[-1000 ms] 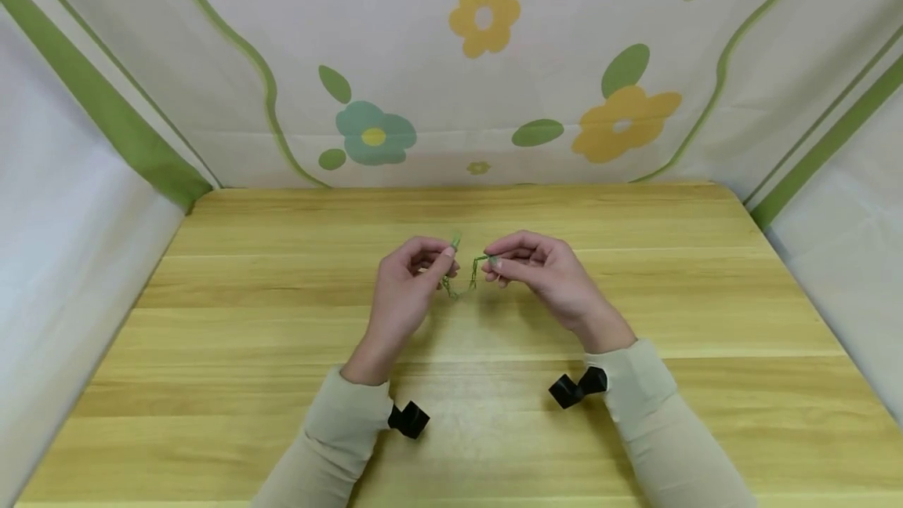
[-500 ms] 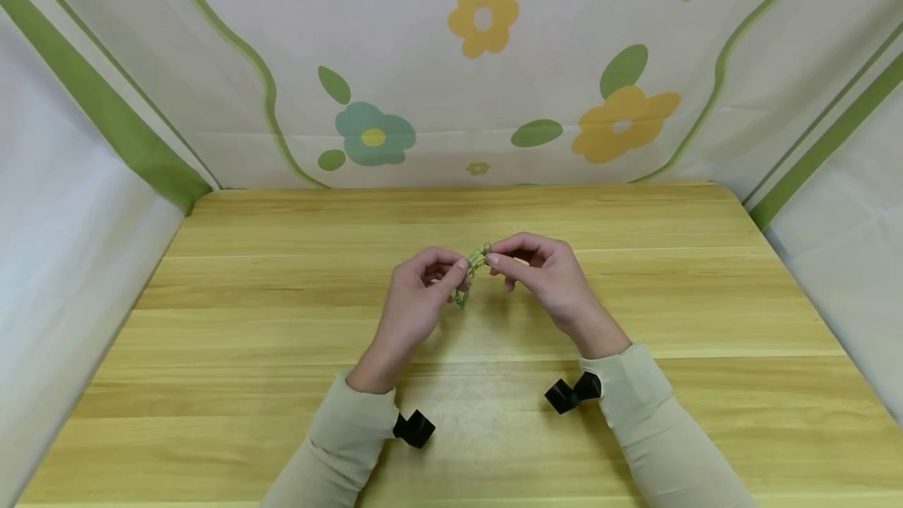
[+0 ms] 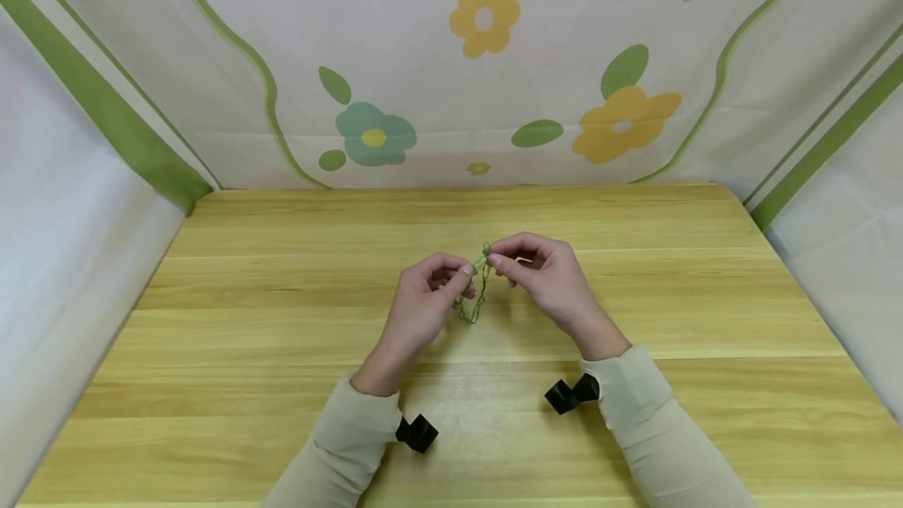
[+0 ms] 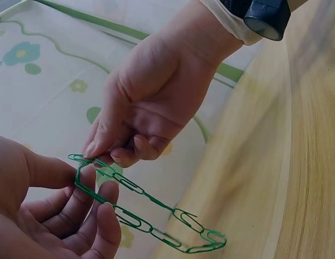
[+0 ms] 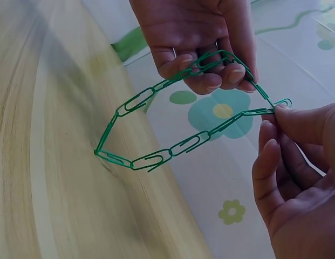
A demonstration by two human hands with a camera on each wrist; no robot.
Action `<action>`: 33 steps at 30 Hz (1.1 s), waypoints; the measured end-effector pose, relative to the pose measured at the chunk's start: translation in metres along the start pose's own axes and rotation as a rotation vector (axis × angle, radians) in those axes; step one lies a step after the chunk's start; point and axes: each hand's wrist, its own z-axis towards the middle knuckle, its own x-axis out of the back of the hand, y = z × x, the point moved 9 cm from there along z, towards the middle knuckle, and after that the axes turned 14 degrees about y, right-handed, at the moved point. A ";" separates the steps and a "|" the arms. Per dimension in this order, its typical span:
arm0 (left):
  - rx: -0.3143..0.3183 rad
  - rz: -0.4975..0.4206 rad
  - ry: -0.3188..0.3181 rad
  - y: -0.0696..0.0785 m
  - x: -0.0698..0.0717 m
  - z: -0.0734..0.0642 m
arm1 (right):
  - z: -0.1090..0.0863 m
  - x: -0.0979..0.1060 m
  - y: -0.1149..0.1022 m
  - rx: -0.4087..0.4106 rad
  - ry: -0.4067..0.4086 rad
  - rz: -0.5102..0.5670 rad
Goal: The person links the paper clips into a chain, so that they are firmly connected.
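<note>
A chain of green paper clips (image 5: 151,160) hangs in a loop between the two hands, above the table. My left hand (image 3: 423,296) pinches one link between thumb and index finger, its other fingers curled beneath. Close to it, my right hand (image 3: 546,277) pinches the chain where its two ends come together; one clip's rounded tip sticks out past the fingertips. In the left wrist view the chain (image 4: 172,210) sags down and to the right from both hands. The exact join is partly covered by the right thumb and fingertip.
The wooden table (image 3: 212,351) lies below the hands. Behind it stands a white cloth (image 3: 437,77) with printed flowers, and white panels flank both sides. A small black camera (image 3: 419,433) sits on the left wrist, another (image 3: 564,396) on the right.
My left hand has moved right and slightly nearer the body, towards the right hand. The chain went from a shallow sag between parted hands to a closed-looking hanging loop.
</note>
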 end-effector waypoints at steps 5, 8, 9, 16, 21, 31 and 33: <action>0.042 -0.030 -0.015 -0.002 -0.002 -0.001 | 0.000 0.001 0.000 0.030 0.009 -0.064; 0.060 -0.043 -0.029 -0.004 -0.003 -0.001 | -0.001 0.002 0.000 0.049 0.018 -0.100; 0.065 -0.046 -0.032 -0.004 -0.003 -0.001 | 0.000 0.002 -0.001 0.057 0.021 -0.116; 0.109 -0.079 -0.019 -0.006 0.000 0.000 | 0.001 0.002 -0.001 0.098 0.024 -0.203; 0.116 -0.096 -0.013 -0.006 0.001 0.001 | 0.000 0.000 -0.002 0.117 -0.004 -0.252; 0.134 -0.111 -0.002 -0.006 0.004 0.000 | -0.004 -0.006 -0.013 0.195 -0.114 -0.283; 0.136 -0.108 0.000 -0.005 0.005 0.001 | -0.005 -0.005 -0.012 0.181 -0.134 -0.287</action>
